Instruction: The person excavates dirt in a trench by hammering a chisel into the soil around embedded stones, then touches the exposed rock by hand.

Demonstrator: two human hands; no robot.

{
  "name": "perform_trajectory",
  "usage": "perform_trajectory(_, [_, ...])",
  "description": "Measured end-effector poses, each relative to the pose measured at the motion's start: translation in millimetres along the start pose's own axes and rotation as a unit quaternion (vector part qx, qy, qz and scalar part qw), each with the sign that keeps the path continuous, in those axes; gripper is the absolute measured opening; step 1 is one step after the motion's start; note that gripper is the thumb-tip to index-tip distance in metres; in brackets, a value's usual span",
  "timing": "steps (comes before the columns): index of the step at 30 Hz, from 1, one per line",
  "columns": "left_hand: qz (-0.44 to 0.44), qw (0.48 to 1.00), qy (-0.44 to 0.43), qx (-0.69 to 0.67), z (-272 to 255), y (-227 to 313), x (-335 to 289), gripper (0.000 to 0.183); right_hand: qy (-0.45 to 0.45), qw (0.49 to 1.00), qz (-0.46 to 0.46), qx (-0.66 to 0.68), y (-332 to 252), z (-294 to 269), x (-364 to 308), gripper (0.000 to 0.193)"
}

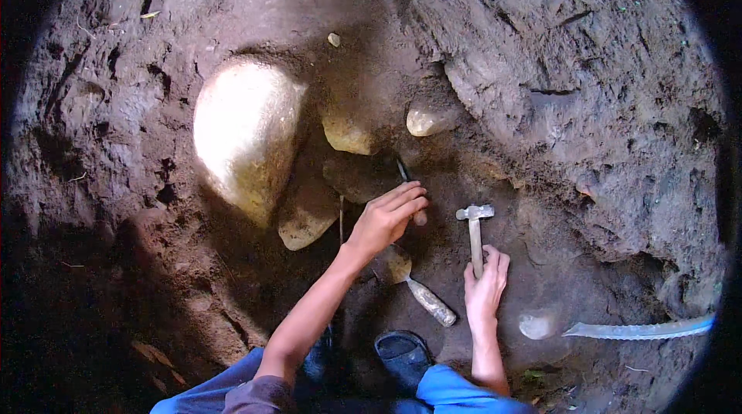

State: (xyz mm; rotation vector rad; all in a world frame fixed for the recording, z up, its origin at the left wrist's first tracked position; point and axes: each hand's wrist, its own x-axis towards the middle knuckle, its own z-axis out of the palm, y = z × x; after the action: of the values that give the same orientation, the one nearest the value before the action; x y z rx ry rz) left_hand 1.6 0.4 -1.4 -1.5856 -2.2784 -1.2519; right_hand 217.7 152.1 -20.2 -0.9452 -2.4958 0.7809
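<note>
My left hand (386,218) is closed around a slim tool with a dark metal tip (403,169), which looks like a chisel. Its tip meets the soil just below two part-buried stones, a yellowish stone (348,134) and a smaller pale stone (427,121). Beneath the fingers shows a rounded, light-brown end, perhaps the handle. In my right hand (486,288) is a hammer (475,226), gripped by its wooden handle with the metal head pointing away from me. Between my arms a trowel (429,300) lies on the dirt, its blade partly behind my left wrist.
A large, brightly lit boulder (246,132) stands at the left, beside a flatter stone (309,215). A thin upright rod (342,219) is near my left forearm. Low on the right lie a pale stone (537,326) and a long jagged-edged blade (641,329). Rough earth walls (587,66) rise around.
</note>
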Motion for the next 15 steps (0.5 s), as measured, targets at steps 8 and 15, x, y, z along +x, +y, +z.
perform_trajectory(8, [-0.019,1.0,0.023,0.007,1.5,2.2,11.2,0.038,-0.025,1.0,-0.002,-0.004,-5.3,-15.7,6.3,0.039])
perform_trajectory(15, [-0.005,0.999,0.04,-0.003,7.2,-1.9,14.4,0.039,-0.036,0.941,0.006,0.337,-19.7,-27.7,-23.1,0.027])
